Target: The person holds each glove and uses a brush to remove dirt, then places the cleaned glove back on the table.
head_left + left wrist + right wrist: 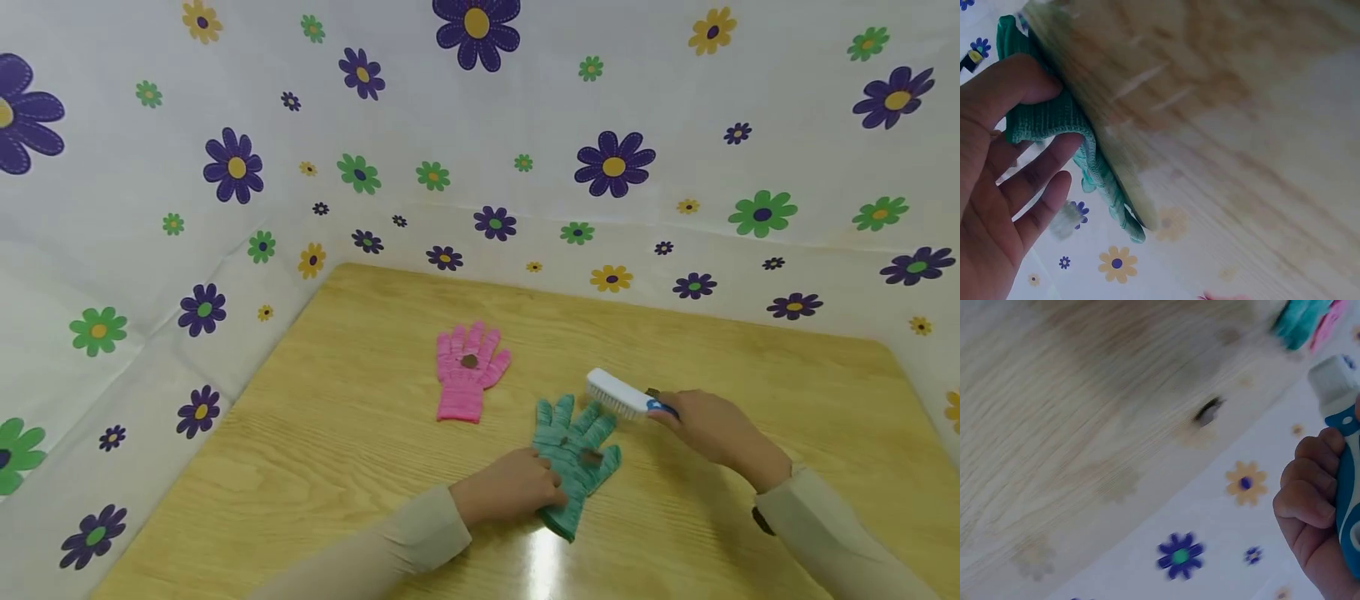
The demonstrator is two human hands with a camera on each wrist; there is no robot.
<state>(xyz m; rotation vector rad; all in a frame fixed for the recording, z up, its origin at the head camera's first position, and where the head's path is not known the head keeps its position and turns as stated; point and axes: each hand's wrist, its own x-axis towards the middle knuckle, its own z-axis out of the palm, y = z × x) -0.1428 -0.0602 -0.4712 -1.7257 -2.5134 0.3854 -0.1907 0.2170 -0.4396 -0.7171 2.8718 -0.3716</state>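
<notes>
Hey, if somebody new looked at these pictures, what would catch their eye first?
Probably the green glove lying on the table, its cuff held by the left hand. Next might be the white-headed brush in the right hand, by the glove's fingers. The pink glove, with a brown patch, lies farther back to the left.

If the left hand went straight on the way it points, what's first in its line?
The green glove, which the left hand pinches at the cuff; it would likely cross the palm toward the brown patch, though depth is unclear.
</notes>
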